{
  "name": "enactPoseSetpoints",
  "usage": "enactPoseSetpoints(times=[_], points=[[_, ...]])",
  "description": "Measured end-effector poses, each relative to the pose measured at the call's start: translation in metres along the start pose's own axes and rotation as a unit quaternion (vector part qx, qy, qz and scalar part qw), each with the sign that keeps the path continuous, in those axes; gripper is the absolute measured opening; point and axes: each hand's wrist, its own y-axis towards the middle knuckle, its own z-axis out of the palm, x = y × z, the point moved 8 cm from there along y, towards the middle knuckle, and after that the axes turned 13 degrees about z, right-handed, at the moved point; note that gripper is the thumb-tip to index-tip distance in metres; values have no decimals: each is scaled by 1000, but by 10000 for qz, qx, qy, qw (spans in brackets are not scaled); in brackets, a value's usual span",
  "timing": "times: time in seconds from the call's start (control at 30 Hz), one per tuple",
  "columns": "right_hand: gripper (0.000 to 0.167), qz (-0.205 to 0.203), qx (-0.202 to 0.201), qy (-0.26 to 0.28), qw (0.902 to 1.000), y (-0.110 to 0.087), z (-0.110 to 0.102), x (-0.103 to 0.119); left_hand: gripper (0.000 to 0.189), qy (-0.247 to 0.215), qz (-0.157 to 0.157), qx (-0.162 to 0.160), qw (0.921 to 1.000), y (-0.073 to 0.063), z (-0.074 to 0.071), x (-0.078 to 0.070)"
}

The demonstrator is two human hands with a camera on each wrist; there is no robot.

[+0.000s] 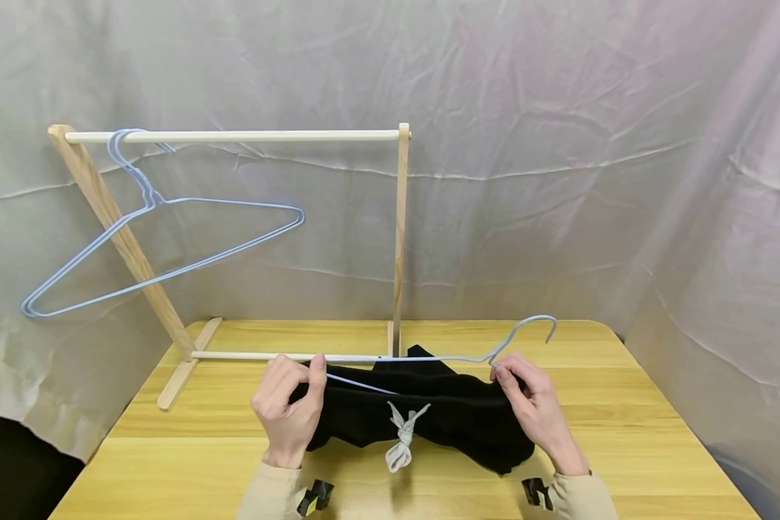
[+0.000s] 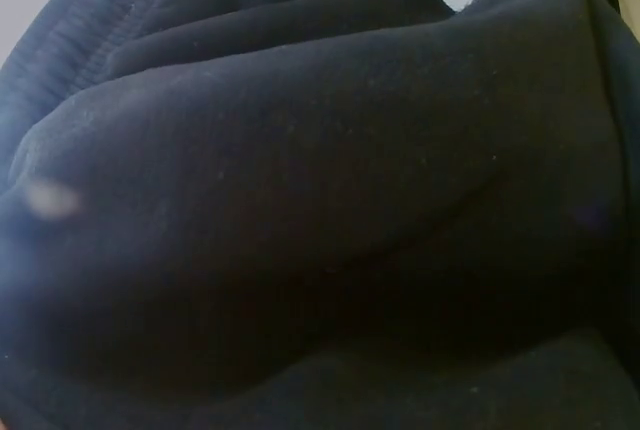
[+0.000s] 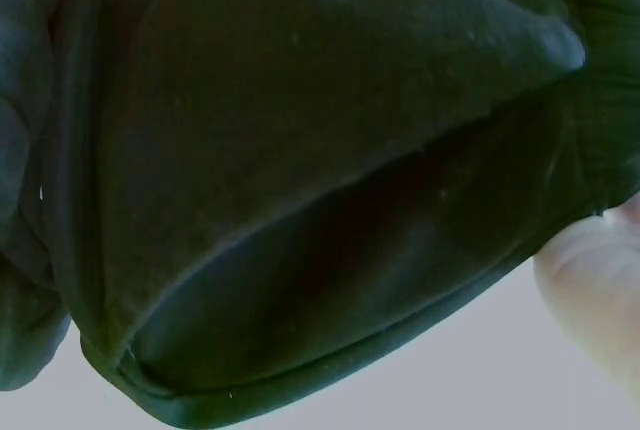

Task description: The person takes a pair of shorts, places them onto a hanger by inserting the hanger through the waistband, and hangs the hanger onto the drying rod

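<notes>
Black shorts [image 1: 468, 422] with a knotted pale grey drawstring [image 1: 400, 440] hang just over the table between the hands. A light blue wire hanger [image 1: 445, 358] runs along the waist opening, partly hidden inside it, its hook out at the right. My left hand [image 1: 287, 408] grips the waistband's left end with the hanger, thumb on top. With thumb and fingers, my right hand [image 1: 536, 404] pinches the waistband's right end close below the hook. Black fabric [image 2: 330, 170] and white drawstring ends fill the left wrist view. The right wrist view catches the thumb [image 3: 590, 275] beside a curved fabric opening [image 3: 350, 260].
Behind the hands, a wood and white clothes rack [image 1: 399, 245] stands on the wooden table [image 1: 630, 433]. Light blue hangers [image 1: 224, 254] hang together at the left of its top bar [image 1: 266, 136]. Grey curtain [image 1: 559, 180] surrounds the table's back and sides.
</notes>
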Motion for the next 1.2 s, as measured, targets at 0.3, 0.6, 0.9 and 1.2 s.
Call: enactPoseSetpoints(times=[0.3, 0.6, 0.9, 1.2], points=[[33, 250, 651, 103, 9975, 0, 4, -3, 51, -206, 128, -98, 9997, 4, -5, 1], [36, -75, 972, -11, 9952, -1, 10, 3, 54, -804, 244, 253, 9961, 10, -2, -1], [36, -340, 983, -346, 9940, -5, 18, 12, 53, -1171, 152, 1918, 9743, -3, 19, -3], [32, -658, 771, -787, 9917, -5, 31, 25, 16, -934, -314, 3684, 9244, -24, 42, -11]])
